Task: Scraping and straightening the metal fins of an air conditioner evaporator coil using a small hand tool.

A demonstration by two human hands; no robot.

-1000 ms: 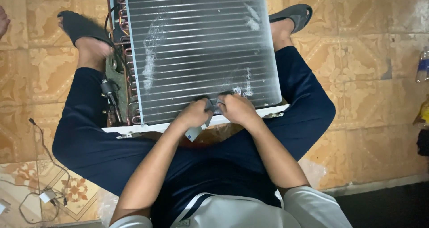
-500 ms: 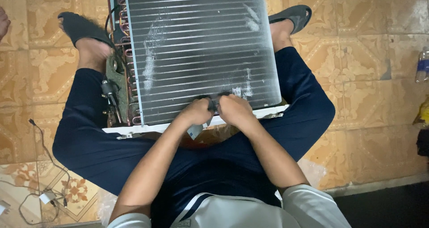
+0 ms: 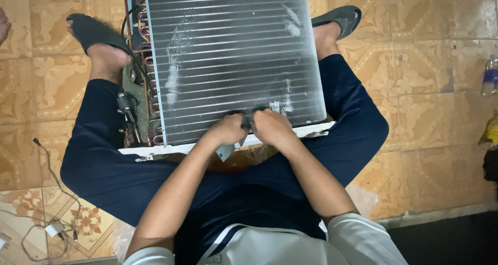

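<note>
Finned coil block (image 3: 233,57) of an air-conditioner unit, upper centre of frame, lying flat on the tiled floor (image 3: 425,88) between the seated person's spread legs in dark blue trousers (image 3: 98,166). Fins grey, with pale scuffed streaks upper left of the block and smaller ones upper right and low centre. Copper tube bends and a dark fitting (image 3: 136,109) along the block's left edge; white base rail (image 3: 171,149) along its near edge. Both hands at the near edge of the fins, lower centre of the block, touching each other. Left hand (image 3: 226,131) curled, fingers closed on a small dark tool (image 3: 247,118) pressed against the fins; right hand (image 3: 271,128) curled tight beside it, fingers on the same tool. Tool mostly hidden under the knuckles, kind not readable. Small grey piece (image 3: 226,152) sticking out under the left hand, over the rail. Feet in dark sandals: one upper left (image 3: 92,32), one upper right (image 3: 337,17), flanking the block. White charger with tangled cable (image 3: 52,228) on the floor, lower left. Plastic bottle (image 3: 489,77) at the right edge, yellow item (image 3: 490,132) just below it. Dark strip of floor in the lower right corner.
</note>
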